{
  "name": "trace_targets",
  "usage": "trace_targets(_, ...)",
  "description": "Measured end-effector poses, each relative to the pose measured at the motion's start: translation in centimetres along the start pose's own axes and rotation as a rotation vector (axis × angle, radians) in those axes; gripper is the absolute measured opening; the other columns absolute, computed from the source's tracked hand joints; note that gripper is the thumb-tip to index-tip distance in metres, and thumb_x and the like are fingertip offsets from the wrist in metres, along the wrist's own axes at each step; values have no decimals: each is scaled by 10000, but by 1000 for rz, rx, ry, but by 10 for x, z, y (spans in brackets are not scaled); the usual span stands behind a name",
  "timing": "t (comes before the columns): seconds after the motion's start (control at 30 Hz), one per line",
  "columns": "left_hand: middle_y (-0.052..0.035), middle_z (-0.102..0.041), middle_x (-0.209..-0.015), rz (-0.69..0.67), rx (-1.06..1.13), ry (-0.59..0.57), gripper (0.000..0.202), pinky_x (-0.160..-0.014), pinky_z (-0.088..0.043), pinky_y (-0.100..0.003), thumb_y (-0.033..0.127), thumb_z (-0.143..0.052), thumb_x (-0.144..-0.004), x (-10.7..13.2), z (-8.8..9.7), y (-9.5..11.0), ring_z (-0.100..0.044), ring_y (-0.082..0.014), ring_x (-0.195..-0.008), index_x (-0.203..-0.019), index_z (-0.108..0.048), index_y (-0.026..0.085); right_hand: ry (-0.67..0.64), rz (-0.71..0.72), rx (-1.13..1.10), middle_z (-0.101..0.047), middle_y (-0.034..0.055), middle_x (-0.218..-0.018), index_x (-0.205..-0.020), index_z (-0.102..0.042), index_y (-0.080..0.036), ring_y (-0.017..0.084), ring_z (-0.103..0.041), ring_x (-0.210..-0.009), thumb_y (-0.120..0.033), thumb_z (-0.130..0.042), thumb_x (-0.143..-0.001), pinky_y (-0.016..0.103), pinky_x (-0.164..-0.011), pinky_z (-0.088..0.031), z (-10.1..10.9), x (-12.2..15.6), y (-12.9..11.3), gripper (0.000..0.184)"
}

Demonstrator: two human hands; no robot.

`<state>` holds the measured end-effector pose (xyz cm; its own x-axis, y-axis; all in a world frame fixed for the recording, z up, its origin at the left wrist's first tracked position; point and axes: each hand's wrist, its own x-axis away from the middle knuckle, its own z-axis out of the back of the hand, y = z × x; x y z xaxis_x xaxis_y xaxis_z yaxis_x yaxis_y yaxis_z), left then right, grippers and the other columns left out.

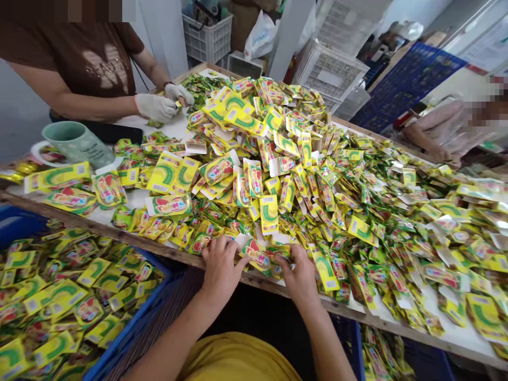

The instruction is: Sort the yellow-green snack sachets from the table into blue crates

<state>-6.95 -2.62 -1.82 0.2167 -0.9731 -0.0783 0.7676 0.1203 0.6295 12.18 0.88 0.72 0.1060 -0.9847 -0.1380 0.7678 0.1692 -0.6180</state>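
A big heap of yellow-green packets [301, 174] covers the white table [436, 312]. My left hand [220, 267] rests at the near edge of the heap, fingers curled over a packet [254, 253] with a red picture. My right hand [299, 275] sits just to the right of it, fingers bent into the packets and pinching the same packet's right side. Both hands lie over the wooden table edge [130, 241].
A blue crate [135, 328] full of packets stands at lower left. Across the table a person in a brown shirt with white gloves [156, 106] handles packets, beside a green mug [77, 143]. Another person's arm [448, 132] is at right. White baskets [329, 71] stand behind.
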Motion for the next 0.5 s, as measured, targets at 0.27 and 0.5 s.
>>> trace_targets(0.27, -38, -549, -925, -47, 497, -51, 92, -797, -447, -288, 157, -569, -817, -23, 14, 6, -556, -184, -914, -735, -536, 184, -95, -147, 105, -626, 43, -648, -936, -572, -193, 234, -588, -612, -351, -503, -831, 310, -560, -406, -1, 9, 23, 202)
trace_targets(0.5, -6, -581, -905, -315, 502, -464, 183, -773, -418, -254, 89, -525, -827, -16, -8, 47, -550, -158, -859, -962, -508, 211, 131, -43, -380, -647, 59, -956, -1046, -532, -213, 210, -619, -868, -322, -560, -860, 325, -749, -491, 36, -1, 21, 218)
